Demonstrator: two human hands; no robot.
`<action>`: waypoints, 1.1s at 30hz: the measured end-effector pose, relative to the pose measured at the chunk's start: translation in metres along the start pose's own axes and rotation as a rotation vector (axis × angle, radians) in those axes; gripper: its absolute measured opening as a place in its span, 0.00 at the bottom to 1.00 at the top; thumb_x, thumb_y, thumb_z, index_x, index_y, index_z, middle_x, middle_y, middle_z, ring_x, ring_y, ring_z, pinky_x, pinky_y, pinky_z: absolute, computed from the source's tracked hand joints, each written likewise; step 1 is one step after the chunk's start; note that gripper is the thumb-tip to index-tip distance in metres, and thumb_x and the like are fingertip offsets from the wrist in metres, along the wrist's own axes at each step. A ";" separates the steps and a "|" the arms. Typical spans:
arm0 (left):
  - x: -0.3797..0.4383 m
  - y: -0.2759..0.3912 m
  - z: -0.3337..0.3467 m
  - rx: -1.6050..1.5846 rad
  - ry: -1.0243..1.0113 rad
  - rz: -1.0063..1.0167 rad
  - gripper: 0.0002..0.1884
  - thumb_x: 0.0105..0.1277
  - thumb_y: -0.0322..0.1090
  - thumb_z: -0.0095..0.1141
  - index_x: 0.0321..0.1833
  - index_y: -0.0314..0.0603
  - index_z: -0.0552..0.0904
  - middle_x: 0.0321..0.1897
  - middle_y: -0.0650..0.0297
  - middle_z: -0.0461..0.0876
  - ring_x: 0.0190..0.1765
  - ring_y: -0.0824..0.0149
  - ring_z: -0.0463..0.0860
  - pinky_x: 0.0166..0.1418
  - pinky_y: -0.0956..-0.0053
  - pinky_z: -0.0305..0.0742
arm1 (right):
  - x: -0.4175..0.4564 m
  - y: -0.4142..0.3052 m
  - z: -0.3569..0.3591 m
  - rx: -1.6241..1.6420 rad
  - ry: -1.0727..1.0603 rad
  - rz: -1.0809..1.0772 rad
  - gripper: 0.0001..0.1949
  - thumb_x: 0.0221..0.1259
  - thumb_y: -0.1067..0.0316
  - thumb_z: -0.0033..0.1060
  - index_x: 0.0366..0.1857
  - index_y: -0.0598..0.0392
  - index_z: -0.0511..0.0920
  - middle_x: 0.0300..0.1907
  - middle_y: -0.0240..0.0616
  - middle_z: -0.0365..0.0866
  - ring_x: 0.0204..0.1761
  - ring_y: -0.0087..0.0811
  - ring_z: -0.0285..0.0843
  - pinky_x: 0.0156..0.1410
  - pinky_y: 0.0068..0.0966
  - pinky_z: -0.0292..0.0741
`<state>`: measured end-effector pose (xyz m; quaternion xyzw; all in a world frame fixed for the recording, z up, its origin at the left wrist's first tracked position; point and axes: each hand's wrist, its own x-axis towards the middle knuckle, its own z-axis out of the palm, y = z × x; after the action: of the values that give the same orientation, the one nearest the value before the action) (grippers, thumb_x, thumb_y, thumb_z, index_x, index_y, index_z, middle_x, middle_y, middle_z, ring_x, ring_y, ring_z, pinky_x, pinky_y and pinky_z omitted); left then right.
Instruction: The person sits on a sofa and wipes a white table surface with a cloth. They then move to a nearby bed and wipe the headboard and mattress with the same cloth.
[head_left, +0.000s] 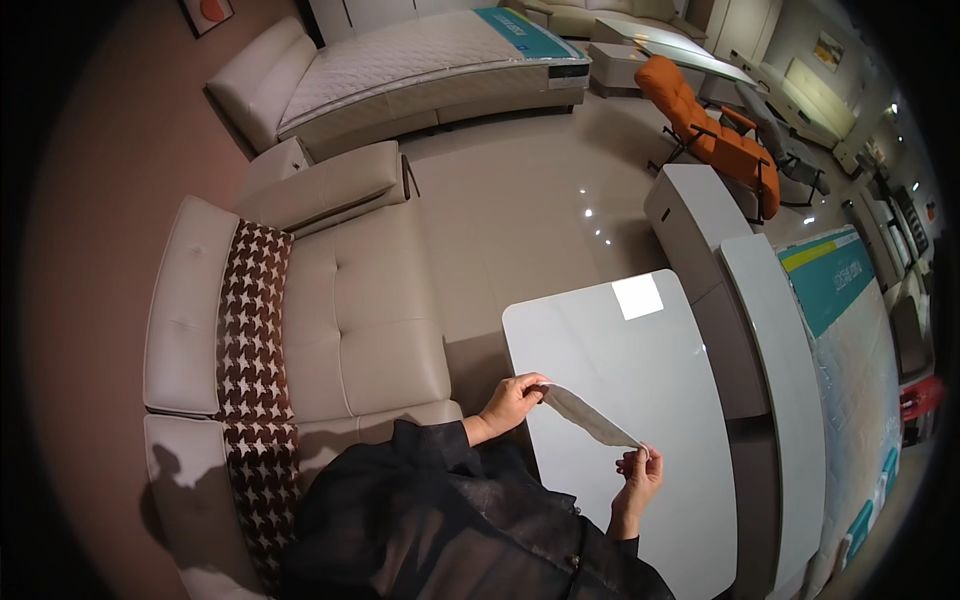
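Stretched between my two hands is a thin whitish cloth, held above a glossy white coffee table. My left hand pinches one end of it near the table's left edge. The other end sits between the thumb and fingers of my right hand, lower and further right. The cloth sags a little and shows mostly edge-on, so its full shape is hidden. A plain white square lies on the tabletop near its far edge.
To the left runs a beige leather sofa with a houndstooth throw. A low cabinet stands close along the table's right side. Further off are a mattress on a bed and an orange recliner.
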<state>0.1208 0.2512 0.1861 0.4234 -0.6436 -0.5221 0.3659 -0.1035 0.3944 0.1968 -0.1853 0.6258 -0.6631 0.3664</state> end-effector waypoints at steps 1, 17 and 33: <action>-0.001 0.005 -0.001 0.021 0.014 0.026 0.08 0.64 0.23 0.51 0.44 0.36 0.80 0.29 0.61 0.82 0.33 0.72 0.80 0.41 0.77 0.75 | 0.004 -0.002 0.000 -0.006 -0.010 -0.008 0.08 0.66 0.62 0.56 0.39 0.55 0.76 0.24 0.32 0.77 0.22 0.21 0.74 0.28 0.17 0.70; 0.015 0.003 -0.039 0.114 0.119 0.078 0.08 0.63 0.23 0.52 0.44 0.38 0.81 0.29 0.62 0.83 0.32 0.72 0.80 0.39 0.77 0.75 | 0.033 -0.001 0.040 -0.016 -0.143 0.036 0.08 0.66 0.63 0.56 0.38 0.55 0.76 0.25 0.31 0.78 0.23 0.21 0.75 0.28 0.16 0.70; 0.158 -0.048 -0.207 0.098 0.234 0.067 0.06 0.67 0.29 0.53 0.41 0.34 0.80 0.23 0.64 0.80 0.28 0.74 0.76 0.33 0.78 0.72 | 0.116 -0.001 0.258 -0.127 -0.261 0.045 0.07 0.66 0.64 0.56 0.38 0.56 0.76 0.25 0.32 0.77 0.24 0.21 0.75 0.30 0.17 0.71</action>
<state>0.2582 0.0251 0.1822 0.4772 -0.6349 -0.4245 0.4347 0.0010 0.1324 0.2116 -0.2787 0.6177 -0.5841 0.4468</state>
